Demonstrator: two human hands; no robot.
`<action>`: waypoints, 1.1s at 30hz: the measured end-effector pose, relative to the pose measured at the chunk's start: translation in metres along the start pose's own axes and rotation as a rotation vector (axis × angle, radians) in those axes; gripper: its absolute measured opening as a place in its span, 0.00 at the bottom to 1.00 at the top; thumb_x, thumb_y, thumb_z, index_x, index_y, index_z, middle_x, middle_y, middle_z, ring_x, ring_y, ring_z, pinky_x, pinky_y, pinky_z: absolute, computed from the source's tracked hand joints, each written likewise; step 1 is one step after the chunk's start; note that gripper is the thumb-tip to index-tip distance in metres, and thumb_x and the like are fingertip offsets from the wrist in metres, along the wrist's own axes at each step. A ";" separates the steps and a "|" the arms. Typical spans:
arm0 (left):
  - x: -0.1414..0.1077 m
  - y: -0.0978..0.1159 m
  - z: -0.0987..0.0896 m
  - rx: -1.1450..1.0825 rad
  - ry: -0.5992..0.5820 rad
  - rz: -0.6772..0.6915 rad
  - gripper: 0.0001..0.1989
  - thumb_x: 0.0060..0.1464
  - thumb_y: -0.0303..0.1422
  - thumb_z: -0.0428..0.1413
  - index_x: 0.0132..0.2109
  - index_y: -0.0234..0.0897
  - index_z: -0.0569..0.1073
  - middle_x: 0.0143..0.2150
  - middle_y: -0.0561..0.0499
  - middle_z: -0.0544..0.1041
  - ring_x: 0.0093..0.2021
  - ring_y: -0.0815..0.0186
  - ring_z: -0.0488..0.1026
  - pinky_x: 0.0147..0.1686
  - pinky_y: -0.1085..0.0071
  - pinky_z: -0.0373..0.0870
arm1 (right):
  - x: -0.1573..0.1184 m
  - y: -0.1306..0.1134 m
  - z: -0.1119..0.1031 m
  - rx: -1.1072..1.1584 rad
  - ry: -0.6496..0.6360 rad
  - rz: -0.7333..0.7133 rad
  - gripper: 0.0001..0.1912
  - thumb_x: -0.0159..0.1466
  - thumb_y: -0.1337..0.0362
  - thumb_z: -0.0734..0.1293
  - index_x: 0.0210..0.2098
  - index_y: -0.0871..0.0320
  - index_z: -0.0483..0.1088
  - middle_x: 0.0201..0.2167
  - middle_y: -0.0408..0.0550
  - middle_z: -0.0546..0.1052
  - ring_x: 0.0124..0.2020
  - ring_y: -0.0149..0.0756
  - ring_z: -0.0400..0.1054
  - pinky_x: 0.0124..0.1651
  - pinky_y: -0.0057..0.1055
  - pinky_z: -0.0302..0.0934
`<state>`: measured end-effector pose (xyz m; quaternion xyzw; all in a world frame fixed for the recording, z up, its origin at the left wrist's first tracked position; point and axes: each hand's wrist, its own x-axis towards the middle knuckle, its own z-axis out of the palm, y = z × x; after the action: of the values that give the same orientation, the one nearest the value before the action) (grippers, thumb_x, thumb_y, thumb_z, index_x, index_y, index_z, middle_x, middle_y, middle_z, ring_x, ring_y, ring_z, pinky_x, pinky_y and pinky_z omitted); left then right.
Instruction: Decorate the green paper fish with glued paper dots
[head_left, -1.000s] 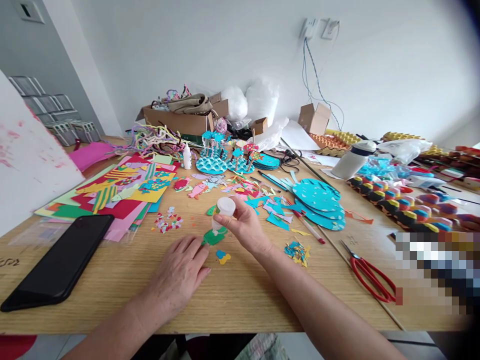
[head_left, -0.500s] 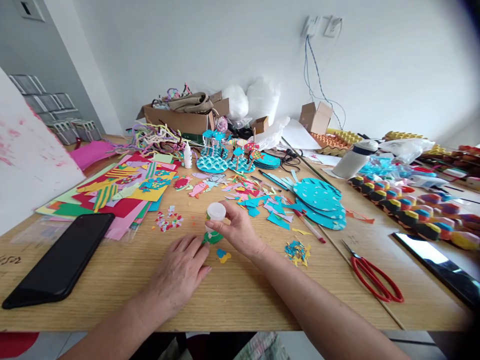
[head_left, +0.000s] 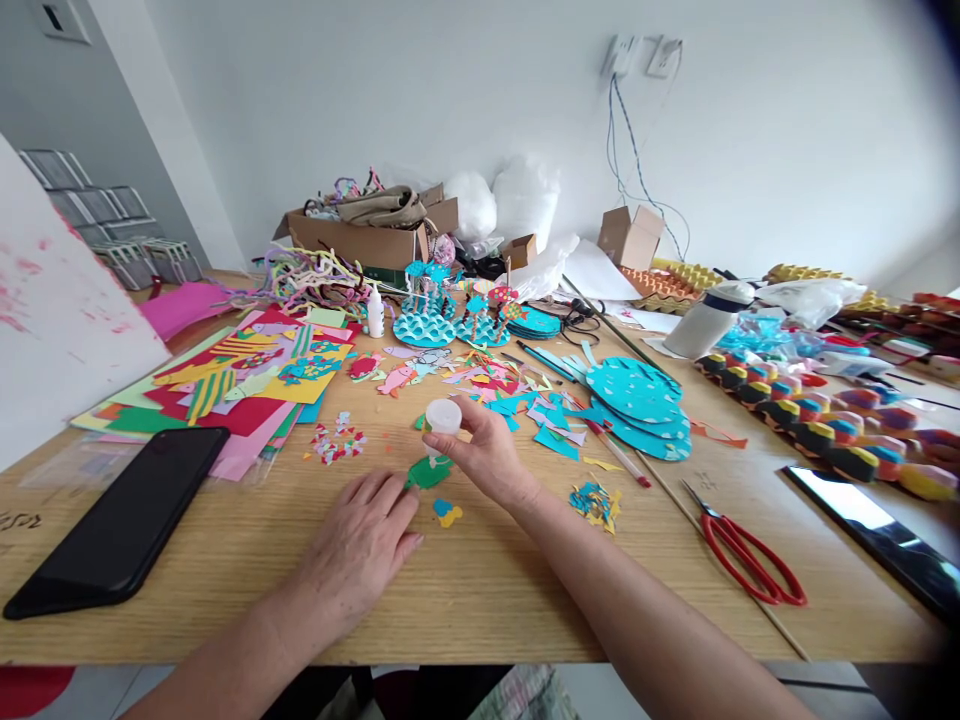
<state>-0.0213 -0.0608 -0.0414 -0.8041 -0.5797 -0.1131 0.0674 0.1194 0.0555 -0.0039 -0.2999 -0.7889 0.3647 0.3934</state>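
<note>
My right hand [head_left: 487,455] is wrapped round a small white glue bottle [head_left: 443,418], turned upside down with its round base facing up. The bottle's nozzle points down at a green paper fish [head_left: 429,473] on the wooden table. My left hand [head_left: 364,540] lies palm down with fingers stretched out, its fingertips on the left end of the fish. Just below the fish lie small blue and yellow paper pieces [head_left: 448,513]. Another bit of green paper shows behind the bottle, partly hidden.
Left are a black phone [head_left: 120,520], coloured paper sheets [head_left: 262,415] and small paper bits [head_left: 339,438]. Blue paper shapes [head_left: 637,400], blue-yellow scraps [head_left: 596,503] and red-handled scissors [head_left: 750,560] lie right. Behind stand another white bottle [head_left: 376,312] and blue egg-carton models [head_left: 425,328].
My right hand has moved the glue bottle slightly to the right along the green fish, uncovering more of it. My left hand has stayed in place.
</note>
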 end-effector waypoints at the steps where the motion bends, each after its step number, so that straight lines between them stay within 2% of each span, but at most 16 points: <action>1: 0.000 0.000 0.001 0.001 0.007 0.003 0.17 0.51 0.30 0.54 0.49 0.35 0.66 0.48 0.43 0.70 0.49 0.54 0.64 0.47 0.57 0.62 | 0.000 0.001 -0.002 -0.019 0.011 0.013 0.10 0.52 0.59 0.68 0.29 0.58 0.66 0.26 0.43 0.69 0.29 0.32 0.61 0.33 0.29 0.56; 4: 0.000 -0.001 0.002 0.005 0.022 0.011 0.17 0.50 0.30 0.54 0.49 0.35 0.66 0.48 0.43 0.70 0.49 0.54 0.64 0.47 0.57 0.62 | 0.000 0.002 -0.004 -0.032 0.019 0.032 0.10 0.52 0.59 0.68 0.28 0.58 0.66 0.25 0.42 0.69 0.28 0.32 0.60 0.32 0.28 0.56; 12: 0.000 -0.002 0.004 0.021 0.036 0.024 0.18 0.50 0.30 0.54 0.49 0.35 0.67 0.48 0.43 0.70 0.49 0.54 0.64 0.47 0.57 0.63 | -0.005 -0.005 -0.009 0.049 -0.053 0.089 0.09 0.51 0.61 0.68 0.27 0.58 0.65 0.23 0.40 0.67 0.26 0.30 0.59 0.29 0.27 0.55; 18: -0.001 -0.002 0.003 0.004 0.036 0.012 0.17 0.51 0.31 0.53 0.49 0.36 0.66 0.47 0.44 0.70 0.49 0.55 0.65 0.47 0.58 0.63 | -0.004 -0.001 -0.009 0.047 0.003 0.047 0.10 0.52 0.60 0.68 0.28 0.58 0.65 0.25 0.41 0.67 0.28 0.30 0.60 0.32 0.27 0.56; 22: -0.001 -0.002 0.004 -0.006 0.034 0.006 0.16 0.52 0.32 0.52 0.49 0.37 0.67 0.46 0.45 0.71 0.48 0.55 0.65 0.47 0.58 0.63 | -0.008 -0.006 -0.006 0.074 -0.040 0.048 0.09 0.52 0.61 0.69 0.27 0.58 0.64 0.23 0.40 0.66 0.26 0.29 0.59 0.29 0.26 0.54; 25: 0.000 -0.002 0.004 -0.002 0.012 0.001 0.16 0.52 0.32 0.53 0.49 0.37 0.66 0.47 0.45 0.70 0.49 0.55 0.65 0.46 0.57 0.63 | -0.009 -0.010 -0.002 0.096 -0.052 -0.007 0.08 0.52 0.62 0.68 0.27 0.58 0.65 0.24 0.40 0.66 0.27 0.29 0.60 0.31 0.26 0.55; 28: 0.000 -0.001 0.003 0.006 0.001 -0.002 0.17 0.51 0.31 0.53 0.50 0.36 0.66 0.48 0.44 0.70 0.49 0.55 0.64 0.47 0.57 0.63 | -0.009 -0.010 -0.002 0.079 -0.011 -0.044 0.08 0.52 0.61 0.68 0.28 0.57 0.65 0.24 0.40 0.67 0.28 0.30 0.60 0.32 0.27 0.56; 33: -0.001 -0.002 0.003 0.021 0.018 0.028 0.18 0.50 0.30 0.54 0.49 0.35 0.66 0.48 0.44 0.70 0.49 0.54 0.64 0.47 0.57 0.64 | -0.007 -0.010 -0.011 0.150 0.099 0.009 0.09 0.52 0.61 0.68 0.28 0.57 0.64 0.25 0.40 0.66 0.28 0.30 0.59 0.33 0.28 0.56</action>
<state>-0.0230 -0.0599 -0.0445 -0.8103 -0.5689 -0.1134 0.0826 0.1299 0.0485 0.0065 -0.2910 -0.7376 0.4092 0.4516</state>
